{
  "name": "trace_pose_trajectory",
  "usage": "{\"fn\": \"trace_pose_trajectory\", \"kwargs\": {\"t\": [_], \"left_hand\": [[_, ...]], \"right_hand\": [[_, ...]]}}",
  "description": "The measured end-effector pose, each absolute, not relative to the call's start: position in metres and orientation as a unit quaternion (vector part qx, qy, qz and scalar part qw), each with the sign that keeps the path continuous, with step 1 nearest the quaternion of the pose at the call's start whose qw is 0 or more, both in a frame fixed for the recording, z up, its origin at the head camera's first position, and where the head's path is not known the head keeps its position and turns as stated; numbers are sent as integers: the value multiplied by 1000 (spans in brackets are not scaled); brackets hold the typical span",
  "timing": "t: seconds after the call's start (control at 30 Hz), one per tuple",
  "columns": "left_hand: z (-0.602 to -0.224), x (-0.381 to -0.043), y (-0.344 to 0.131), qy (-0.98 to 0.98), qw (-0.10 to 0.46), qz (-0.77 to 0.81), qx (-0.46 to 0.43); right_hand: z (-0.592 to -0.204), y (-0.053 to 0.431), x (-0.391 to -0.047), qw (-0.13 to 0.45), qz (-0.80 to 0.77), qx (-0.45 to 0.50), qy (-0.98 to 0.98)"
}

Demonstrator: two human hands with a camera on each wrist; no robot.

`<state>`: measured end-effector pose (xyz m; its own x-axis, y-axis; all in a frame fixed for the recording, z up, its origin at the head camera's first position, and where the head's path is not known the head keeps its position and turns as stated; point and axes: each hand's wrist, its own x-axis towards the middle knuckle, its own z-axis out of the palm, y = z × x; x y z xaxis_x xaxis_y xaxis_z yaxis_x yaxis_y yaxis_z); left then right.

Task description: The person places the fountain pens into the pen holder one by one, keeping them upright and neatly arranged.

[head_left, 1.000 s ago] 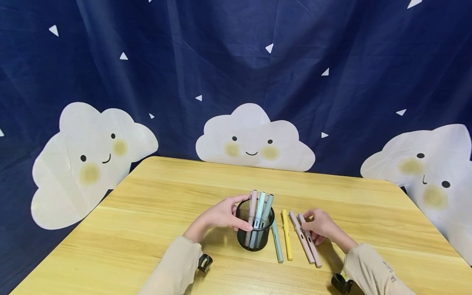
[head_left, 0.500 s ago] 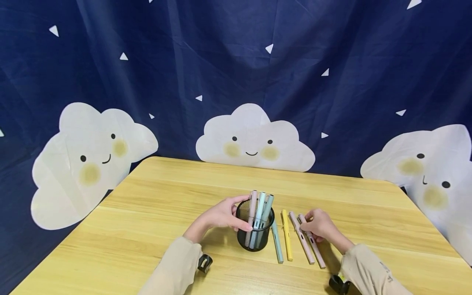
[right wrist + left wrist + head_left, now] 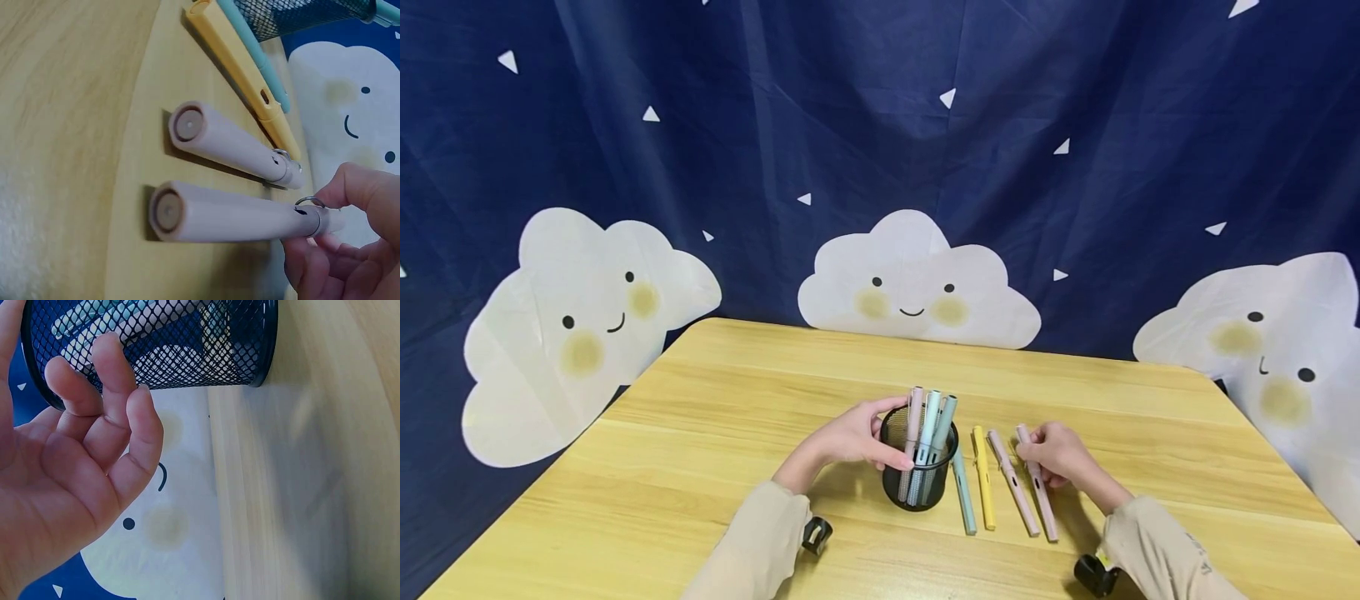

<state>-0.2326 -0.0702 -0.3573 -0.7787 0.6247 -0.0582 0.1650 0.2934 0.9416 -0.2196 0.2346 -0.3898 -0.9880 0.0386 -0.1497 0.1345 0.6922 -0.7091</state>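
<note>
My left hand (image 3: 848, 437) grips the black mesh pen cup (image 3: 892, 485) from its left side, thumb over the near rim. Three pens stand in the cup: a pink pen (image 3: 914, 417), a pale mint pen (image 3: 931, 417) and a grey-green pen (image 3: 947, 417). With thumb and fingers, my right hand (image 3: 1060, 457) pinches the cap end of the rightmost pink pen (image 3: 231, 212), its other end pointing toward me. Just left of that lies another pink pen (image 3: 228, 144). In the left wrist view, curled fingers (image 3: 115, 369) touch the mesh wall.
Between the cup and the pink pens, a yellow pen (image 3: 984, 483) and a teal pen (image 3: 965, 496) lie on the wooden table (image 3: 700, 467). Behind the table hangs a dark blue curtain (image 3: 865, 108) with printed clouds.
The rightmost pink pen, pinched by the right hand, first swings its near end right, then shifts slightly away from me with its cap end moving right. The left hand and cup stay put.
</note>
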Motion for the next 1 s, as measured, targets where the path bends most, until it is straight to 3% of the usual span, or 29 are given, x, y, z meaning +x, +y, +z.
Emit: {"fn": "trace_pose_trajectory", "kwargs": {"t": [0.5,1.0], "left_hand": [[-358,-233,-70,774,213,538,256],[-358,-233,-71,779,211,534,251]], "right_hand": [[-389,240,-218,92,-482,40,870],[-386,247,-220,107,-537,-27,836]]}}
